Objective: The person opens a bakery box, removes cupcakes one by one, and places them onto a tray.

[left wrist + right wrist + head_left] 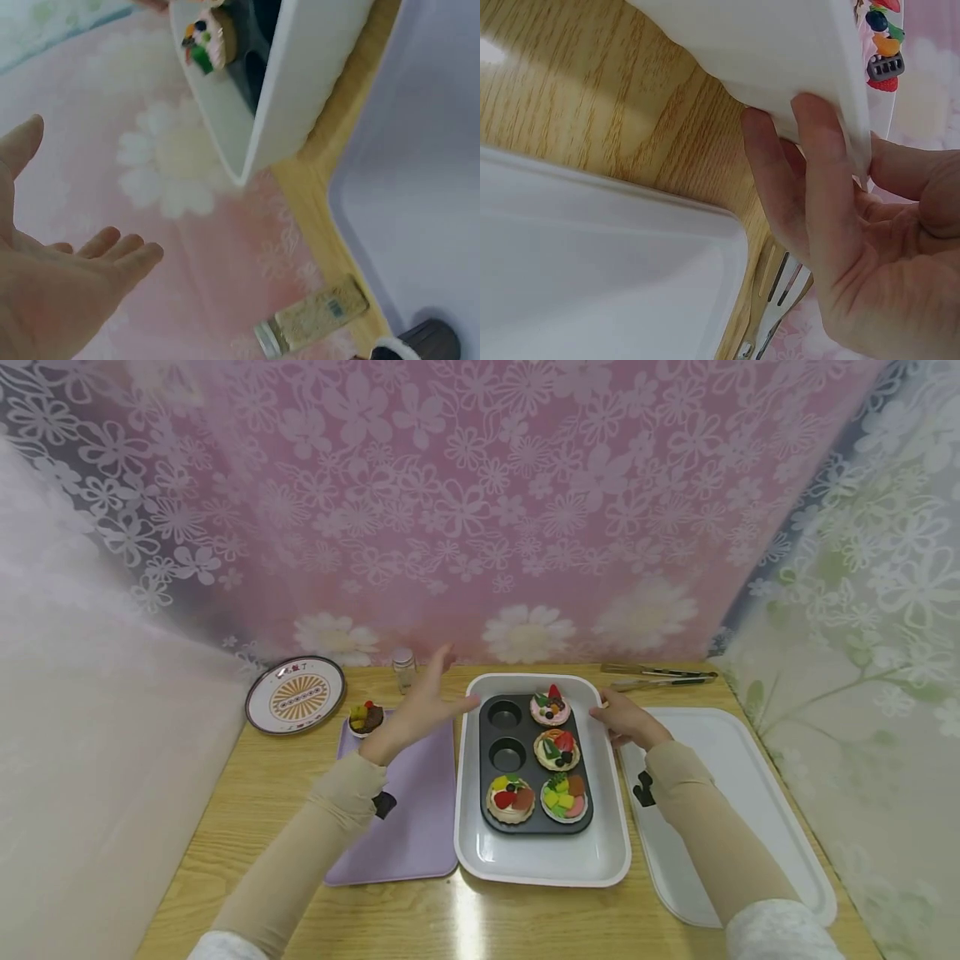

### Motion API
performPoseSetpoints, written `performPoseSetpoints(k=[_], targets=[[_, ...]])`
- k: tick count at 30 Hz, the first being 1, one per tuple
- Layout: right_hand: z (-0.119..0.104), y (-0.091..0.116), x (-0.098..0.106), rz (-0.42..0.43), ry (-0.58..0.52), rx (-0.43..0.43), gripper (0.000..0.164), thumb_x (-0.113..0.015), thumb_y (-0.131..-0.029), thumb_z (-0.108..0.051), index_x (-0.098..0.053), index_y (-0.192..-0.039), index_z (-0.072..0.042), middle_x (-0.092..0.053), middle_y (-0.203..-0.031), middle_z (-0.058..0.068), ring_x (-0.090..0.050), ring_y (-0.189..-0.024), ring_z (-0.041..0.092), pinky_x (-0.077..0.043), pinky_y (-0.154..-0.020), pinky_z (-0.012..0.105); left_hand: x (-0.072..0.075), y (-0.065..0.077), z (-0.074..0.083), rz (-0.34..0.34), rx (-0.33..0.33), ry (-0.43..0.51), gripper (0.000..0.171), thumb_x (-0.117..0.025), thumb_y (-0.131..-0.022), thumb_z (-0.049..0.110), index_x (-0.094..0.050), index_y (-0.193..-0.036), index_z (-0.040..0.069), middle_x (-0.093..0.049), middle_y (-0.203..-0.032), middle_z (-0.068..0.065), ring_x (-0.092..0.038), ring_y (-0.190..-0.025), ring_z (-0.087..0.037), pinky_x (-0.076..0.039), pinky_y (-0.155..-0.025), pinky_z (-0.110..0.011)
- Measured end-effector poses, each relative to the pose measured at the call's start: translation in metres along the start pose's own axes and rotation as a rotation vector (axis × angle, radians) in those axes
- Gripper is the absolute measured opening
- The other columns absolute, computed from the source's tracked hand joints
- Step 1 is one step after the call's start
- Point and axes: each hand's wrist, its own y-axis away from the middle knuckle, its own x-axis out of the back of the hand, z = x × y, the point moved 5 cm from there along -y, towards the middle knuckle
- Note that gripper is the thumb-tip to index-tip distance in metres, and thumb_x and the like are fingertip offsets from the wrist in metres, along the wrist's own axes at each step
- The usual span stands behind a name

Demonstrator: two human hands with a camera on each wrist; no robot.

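Observation:
A deep white tray (543,864) stands in the middle of the table. Inside it lies a dark muffin pan (492,810) with several fruit tarts (557,749) in its cups; two left cups hold nothing. My right hand (628,718) pinches the tray's right rim near the far corner, thumb inside and fingers against the outer wall, as the right wrist view (877,232) shows. My left hand (423,706) hovers over the purple tray (408,835) with fingers spread, thumb close to the white tray's left rim. In the left wrist view its palm (56,300) holds nothing.
A chocolate tart (366,719) sits at the purple tray's far left corner. Behind are a patterned plate (300,695) and a small jar (404,670). Tongs (660,677) lie at the back right, above a flat white tray (720,802). Floral curtains surround the table.

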Motion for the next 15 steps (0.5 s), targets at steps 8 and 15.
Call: performPoseSetpoints(k=[8,15], targets=[[-0.004,0.004,0.000,0.002,-0.001,-0.001,0.047,-0.040,-0.115,-0.024,-0.032,-0.153,0.002,-0.052,-0.141,0.034,-0.068,-0.107,0.035,-0.064,-0.080,0.046,-0.038,0.003,-0.002,-0.116,-0.080,0.055,0.114,-0.082,-0.094,0.029,0.005,-0.168,0.044,-0.021,-0.175,-0.009,-0.028,-0.160,-0.037,-0.027,-0.127,-0.063],[-0.004,0.005,-0.001,0.009,0.003,-0.020,0.047,-0.040,-0.115,-0.025,-0.032,-0.153,0.002,-0.052,-0.142,0.033,-0.067,-0.107,0.035,-0.063,-0.079,0.044,-0.063,0.009,-0.005,-0.239,-0.069,-0.017,0.108,-0.079,-0.096,0.038,-0.001,-0.171,0.031,-0.022,-0.176,-0.007,-0.030,-0.160,-0.033,-0.030,-0.128,-0.058]])
